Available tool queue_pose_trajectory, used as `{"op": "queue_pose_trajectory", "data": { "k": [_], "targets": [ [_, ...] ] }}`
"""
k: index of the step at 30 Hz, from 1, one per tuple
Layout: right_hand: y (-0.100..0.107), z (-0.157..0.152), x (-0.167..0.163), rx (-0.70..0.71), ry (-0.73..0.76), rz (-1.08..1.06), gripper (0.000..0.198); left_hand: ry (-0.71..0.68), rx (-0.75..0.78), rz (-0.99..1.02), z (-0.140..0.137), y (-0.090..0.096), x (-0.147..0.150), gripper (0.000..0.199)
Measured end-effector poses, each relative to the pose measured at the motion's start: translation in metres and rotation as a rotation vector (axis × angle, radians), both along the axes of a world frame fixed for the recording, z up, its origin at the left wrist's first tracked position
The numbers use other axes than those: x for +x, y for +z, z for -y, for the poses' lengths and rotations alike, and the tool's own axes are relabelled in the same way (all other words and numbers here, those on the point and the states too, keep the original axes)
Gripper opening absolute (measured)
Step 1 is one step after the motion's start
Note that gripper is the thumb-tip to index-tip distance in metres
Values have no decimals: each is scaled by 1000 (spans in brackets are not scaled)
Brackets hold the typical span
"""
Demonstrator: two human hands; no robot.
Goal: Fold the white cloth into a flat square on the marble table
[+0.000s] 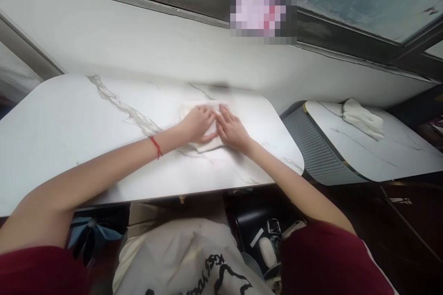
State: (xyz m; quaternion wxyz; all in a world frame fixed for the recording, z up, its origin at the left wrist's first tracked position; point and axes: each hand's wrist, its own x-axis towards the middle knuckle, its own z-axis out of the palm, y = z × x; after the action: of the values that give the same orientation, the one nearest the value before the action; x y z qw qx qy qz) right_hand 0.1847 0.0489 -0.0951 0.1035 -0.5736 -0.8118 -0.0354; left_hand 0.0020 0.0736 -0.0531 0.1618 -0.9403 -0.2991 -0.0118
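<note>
A folded white cloth [208,146] lies on a white marble-patterned tabletop [62,133]. My left hand [200,123], with a red string bracelet [156,146] on its wrist, rests on the cloth with the palm down and the thumb stretched to the right. Beside it, my right hand [232,130] lies flat on the cloth's right part, its fingers pointing away from me. The two hands touch or nearly touch at the fingers. Both press from above, covering much of the cloth.
To the right stands a second marble-topped cabinet [367,152] with a ribbed grey side and a crumpled white cloth [362,117] on top. A pale wall [138,41] runs behind the table. Below its front edge, a black surface [249,221] holds small items, including a white case [267,252].
</note>
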Motion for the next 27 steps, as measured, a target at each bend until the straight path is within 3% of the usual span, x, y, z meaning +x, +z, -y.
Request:
{"op": "queue_pose_trajectory", "data": {
  "k": [3, 6, 9, 12, 15, 19, 27],
  "targets": [
    [-4, 45, 20, 17, -11, -40, 57, -163, 24, -24, 26, -3, 14, 68],
    [-6, 90, 39, 56, -8, -106, 57, -227, 21, -53, 59, -8, 32, 73],
    [-5, 121, 53, 57, -50, -128, 61, -179, 42, -52, 89, -16, 48, 80],
    [-2, 131, 63, 40, -67, -117, 63, -43, 33, 20, 104, -26, 60, 83],
    [0, 121, 72, 30, -77, -86, 61, 30, -79, 116, 100, -36, 72, 83],
    [1, 87, 87, 23, -88, -76, 57, 61, -170, 126, 72, -36, 91, 82],
    [-7, -36, 121, -70, -38, -114, 58, 259, -237, 22, -14, -17, 121, 81]
  ]
}}
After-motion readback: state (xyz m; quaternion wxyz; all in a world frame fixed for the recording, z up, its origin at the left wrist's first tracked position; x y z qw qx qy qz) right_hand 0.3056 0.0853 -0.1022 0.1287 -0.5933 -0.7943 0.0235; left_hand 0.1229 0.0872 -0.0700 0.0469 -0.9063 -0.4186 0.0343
